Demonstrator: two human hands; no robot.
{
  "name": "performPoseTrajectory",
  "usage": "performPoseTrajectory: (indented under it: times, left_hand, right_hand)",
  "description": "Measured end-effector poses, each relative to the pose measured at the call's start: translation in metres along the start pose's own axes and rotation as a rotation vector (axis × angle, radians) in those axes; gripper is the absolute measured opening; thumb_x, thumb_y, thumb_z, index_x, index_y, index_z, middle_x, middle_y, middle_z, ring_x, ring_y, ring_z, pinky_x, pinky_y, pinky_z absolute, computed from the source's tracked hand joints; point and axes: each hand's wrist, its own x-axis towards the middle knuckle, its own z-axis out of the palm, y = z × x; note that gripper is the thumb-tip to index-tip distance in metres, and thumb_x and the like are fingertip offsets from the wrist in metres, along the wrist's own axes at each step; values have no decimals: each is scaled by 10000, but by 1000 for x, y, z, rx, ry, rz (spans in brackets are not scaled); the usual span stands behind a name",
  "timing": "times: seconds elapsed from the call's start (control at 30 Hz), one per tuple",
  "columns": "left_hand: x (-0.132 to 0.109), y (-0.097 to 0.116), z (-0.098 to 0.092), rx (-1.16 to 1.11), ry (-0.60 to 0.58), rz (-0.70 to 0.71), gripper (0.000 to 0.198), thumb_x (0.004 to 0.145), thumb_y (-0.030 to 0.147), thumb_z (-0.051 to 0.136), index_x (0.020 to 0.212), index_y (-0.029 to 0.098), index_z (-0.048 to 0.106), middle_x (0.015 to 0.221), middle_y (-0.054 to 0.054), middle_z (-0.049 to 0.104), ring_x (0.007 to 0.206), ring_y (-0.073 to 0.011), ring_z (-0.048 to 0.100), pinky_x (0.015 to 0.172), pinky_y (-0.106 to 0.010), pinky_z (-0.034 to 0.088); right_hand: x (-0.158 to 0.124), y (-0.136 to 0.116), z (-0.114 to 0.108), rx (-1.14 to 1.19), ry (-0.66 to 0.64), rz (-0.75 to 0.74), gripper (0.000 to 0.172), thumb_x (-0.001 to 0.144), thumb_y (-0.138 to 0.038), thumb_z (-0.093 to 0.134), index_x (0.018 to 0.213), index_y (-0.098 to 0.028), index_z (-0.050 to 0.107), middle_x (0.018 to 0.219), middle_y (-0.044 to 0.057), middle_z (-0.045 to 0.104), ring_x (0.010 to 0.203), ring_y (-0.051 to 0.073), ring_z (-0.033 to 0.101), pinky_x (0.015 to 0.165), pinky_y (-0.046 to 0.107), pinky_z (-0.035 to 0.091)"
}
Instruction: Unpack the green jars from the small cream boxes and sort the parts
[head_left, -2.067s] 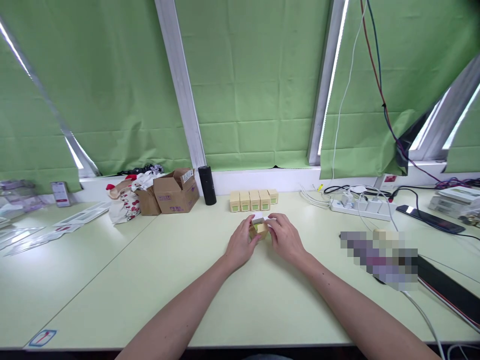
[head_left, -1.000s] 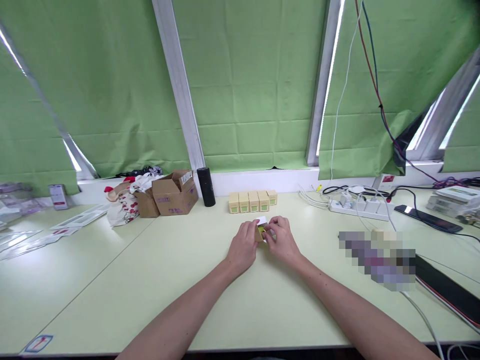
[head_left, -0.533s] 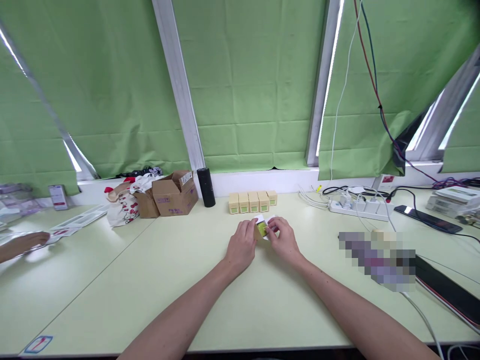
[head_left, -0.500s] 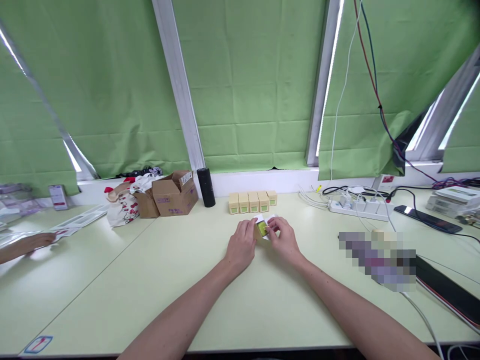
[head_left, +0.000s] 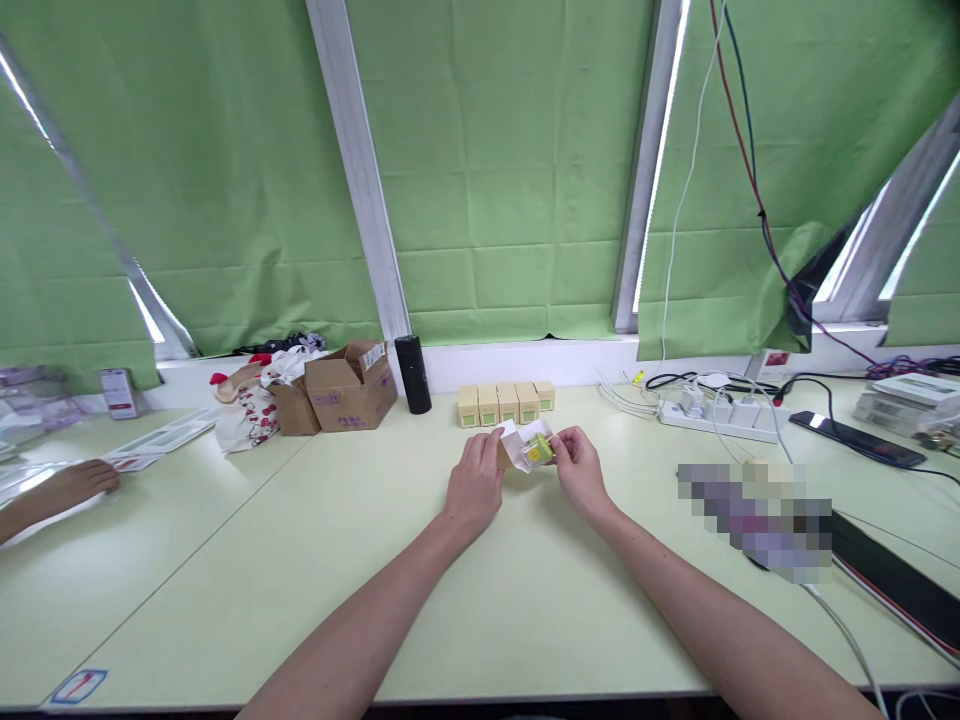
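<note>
Box (head_left: 506, 456) and green piece (head_left: 538, 449), head view. We see the left hand (head_left: 474, 477) closed around the box, whose flaps (head_left: 511, 431) (white inside) stand open. The right hand (head_left: 582, 469) pinches the green piece at its right end; the piece lies at the mouth of the box, and we cannot tell how much of it is inside. Behind the box, on the table (head_left: 480, 620), we find a row of boxes (head_left: 499, 404), with a black cylinder (head_left: 413, 375) standing to its left and a power strip (head_left: 726, 421) to its right. At far left, we note another person's hand (head_left: 86, 482) on or just over flat sheets (head_left: 161, 436).
</note>
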Motion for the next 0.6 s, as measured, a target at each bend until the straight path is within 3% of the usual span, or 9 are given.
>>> performPoseTrajectory:
  times: [0.27,0.47,0.6]
  left_hand:
    - [4,-13,-1,-179,129,-107,755,911,121,561,1590,322,300,1452,-123,501,1371,-326,480,1086,-547,493]
    - [10,-13,3,-664,180,-263,636,921,256,647,1497,291,379,1435,-135,546,1330,-284,526,975,-449,566]
    - [16,-16,7,-1026,181,-392,619,852,428,764,1356,261,446,1350,-139,629,1218,-267,610,934,-441,579]
  right_hand:
    - [9,7,-9,-101,24,-30,364,922,-604,560,893,-241,557,884,76,715,787,243,661,699,374,547]
    - [4,5,-10,-291,-98,-69,281,955,-499,496,866,-245,575,818,37,702,732,223,623,678,343,478]
    - [0,4,-9,-405,-166,-97,231,953,-432,470,846,-254,572,778,16,687,696,214,608,647,327,442]
